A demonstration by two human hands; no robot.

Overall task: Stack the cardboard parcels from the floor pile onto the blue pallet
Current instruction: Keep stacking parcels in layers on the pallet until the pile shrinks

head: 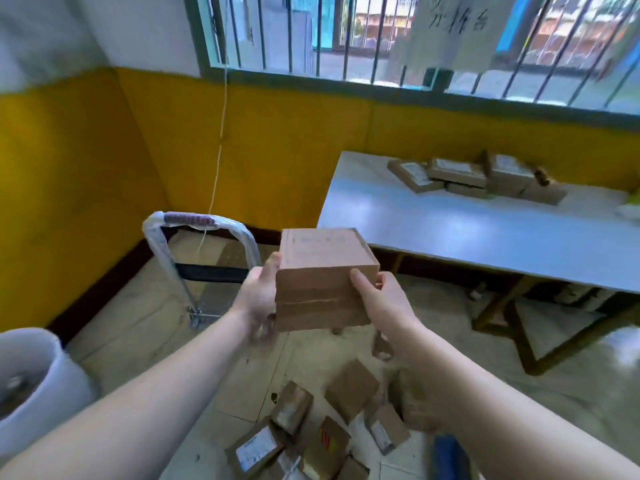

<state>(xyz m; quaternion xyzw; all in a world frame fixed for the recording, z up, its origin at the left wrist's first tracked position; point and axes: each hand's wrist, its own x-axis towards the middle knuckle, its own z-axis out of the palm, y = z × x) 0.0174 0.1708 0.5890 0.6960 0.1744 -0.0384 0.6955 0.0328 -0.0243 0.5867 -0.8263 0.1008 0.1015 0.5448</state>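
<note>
Grip two-handed: left hand curled round left side of parcel, right hand thumb on near face, fingers behind. Parcel level, mid-air. Floor pile at 6 o'clock; likely blue pallet edge at 5 o'clock, nearer right hand.

paper sign on window: handwritten chars, blurry | parcel labels: illegible

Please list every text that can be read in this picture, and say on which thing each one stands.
"分拣台", as best I can tell, blurred: handwritten on the paper sign in the window.
Top print on the held parcel: too faint to read.
Labels on the floor parcels: too blurred.
Labels on the table parcels: too small.
</note>
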